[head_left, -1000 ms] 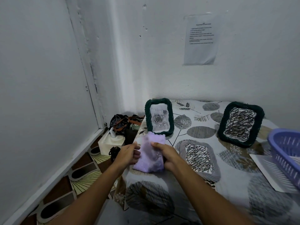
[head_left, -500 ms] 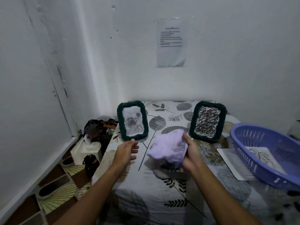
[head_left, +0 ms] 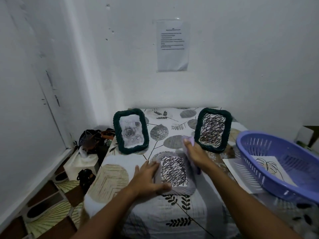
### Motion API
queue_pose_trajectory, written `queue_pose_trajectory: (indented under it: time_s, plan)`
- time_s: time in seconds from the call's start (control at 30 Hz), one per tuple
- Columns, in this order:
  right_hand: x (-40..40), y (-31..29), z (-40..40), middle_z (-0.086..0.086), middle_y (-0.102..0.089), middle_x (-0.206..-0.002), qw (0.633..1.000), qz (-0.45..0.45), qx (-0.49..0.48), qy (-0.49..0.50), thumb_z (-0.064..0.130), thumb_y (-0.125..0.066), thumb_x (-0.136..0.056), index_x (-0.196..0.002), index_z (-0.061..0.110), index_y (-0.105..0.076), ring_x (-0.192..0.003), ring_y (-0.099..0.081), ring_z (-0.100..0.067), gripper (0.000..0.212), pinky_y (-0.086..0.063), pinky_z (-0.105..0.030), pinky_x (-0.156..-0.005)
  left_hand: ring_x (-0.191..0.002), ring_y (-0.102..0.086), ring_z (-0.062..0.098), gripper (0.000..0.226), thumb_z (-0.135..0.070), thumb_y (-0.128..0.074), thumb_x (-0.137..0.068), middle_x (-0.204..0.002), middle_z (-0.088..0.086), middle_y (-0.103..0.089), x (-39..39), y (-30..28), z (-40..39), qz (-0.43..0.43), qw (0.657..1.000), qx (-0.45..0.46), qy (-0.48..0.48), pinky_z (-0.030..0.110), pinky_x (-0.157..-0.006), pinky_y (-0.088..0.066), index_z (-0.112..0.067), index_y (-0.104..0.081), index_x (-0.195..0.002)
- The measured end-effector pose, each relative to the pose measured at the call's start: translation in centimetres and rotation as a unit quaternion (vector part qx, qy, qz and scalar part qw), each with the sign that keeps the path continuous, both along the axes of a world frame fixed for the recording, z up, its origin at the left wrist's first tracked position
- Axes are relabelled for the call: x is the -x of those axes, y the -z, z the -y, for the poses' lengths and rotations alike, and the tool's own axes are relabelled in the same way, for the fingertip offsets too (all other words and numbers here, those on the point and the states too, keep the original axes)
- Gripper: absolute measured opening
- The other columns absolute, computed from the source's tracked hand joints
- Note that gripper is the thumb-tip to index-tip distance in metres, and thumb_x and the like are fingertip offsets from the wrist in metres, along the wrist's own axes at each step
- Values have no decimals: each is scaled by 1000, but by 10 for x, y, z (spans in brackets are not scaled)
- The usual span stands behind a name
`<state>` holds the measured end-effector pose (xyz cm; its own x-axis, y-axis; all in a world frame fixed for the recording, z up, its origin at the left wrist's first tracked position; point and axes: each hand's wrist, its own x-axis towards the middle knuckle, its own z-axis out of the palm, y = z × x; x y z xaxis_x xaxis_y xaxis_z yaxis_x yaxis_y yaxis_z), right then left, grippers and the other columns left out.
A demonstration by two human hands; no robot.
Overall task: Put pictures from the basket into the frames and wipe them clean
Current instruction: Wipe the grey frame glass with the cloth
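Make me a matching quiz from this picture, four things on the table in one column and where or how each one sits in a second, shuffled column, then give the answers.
Things
1. rose frame
2. grey frame
3. purple cloth
4. leaf drawing

Places or states
A. inside the purple basket
B. held in the right hand
C. standing upright at the back left of the table
D. lying flat, with the left hand resting on its edge

Pairs: 1-C, 2-D, 3-B, 4-A

1. White walls (head_left: 241, 75) meet in a dim corner, a printed sheet (head_left: 172, 45) taped up.
2. A leaf-patterned cloth (head_left: 155, 213) covers the worktop.
3. Brown patterned floor tiles (head_left: 51, 216), dark bags (head_left: 94, 138) heaped left.
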<state>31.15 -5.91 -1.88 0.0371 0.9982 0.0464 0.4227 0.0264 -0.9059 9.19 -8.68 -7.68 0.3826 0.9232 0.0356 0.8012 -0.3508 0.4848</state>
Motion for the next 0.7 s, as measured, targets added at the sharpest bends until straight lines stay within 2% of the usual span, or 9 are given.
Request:
queue_pose_trajectory:
  time_s: [0.07,0.13,0.3,0.5,0.57,0.7]
  plan:
    - [10,11,-6,-9,-30,-155,999,38,13,-30,51,-25,-100,-146,17,-39,-141,-29,-27,59,-24,-38,-111,-147,6,13,118,-93,-44,-62,-161,-4,-5,-2,4,2,-22,1000,-4,7,52,-116,13,-26,-9,-154]
    - [18,20,-14,-5,-26,-157,994,97,28,-40,57,-22,-98,-147,22,-37,-142,-27,-25,62,-21,-38,-113,-146,10,11,119,-93,-44,-62,-161,-4,-2,-3,4,3,-47,999,-16,7,52,-115,16,-26,-8,-154]
    - [22,32,-26,-12,-34,-153,980,191,55,-24,68,-14,-92,-150,22,-32,-140,-31,-30,76,-18,-50,-115,-146,13,14,120,-94,-43,-60,-161,-3,-4,0,3,0,-66,998,-18,17,55,-113,19,-27,-10,-154]
    - [26,41,-29,-7,-20,-159,950,300,60,-64,62,-7,-95,-152,25,-22,-148,-5,-27,70,4,-54,-116,-147,9,11,130,-98,-40,-53,-162,-3,-5,8,4,-3,-72,997,1,35,53,-113,21,-25,-2,-154]
    - [29,41,-28,-6,-19,-159,944,317,55,-73,59,-9,-97,-152,22,-23,-148,-3,-26,67,6,-52,-117,-147,8,10,130,-98,-41,-53,-162,-5,-5,10,2,-5,-82,996,3,42,54,-113,20,-26,-2,-154]
    - [34,41,-27,-3,-15,-161,918,380,34,-107,58,-9,-98,-151,25,-25,-148,1,-26,64,7,-53,-116,-147,10,11,130,-97,-41,-53,-161,-5,-4,11,1,-5,-90,995,0,52,56,-113,18,-27,-1,-154]
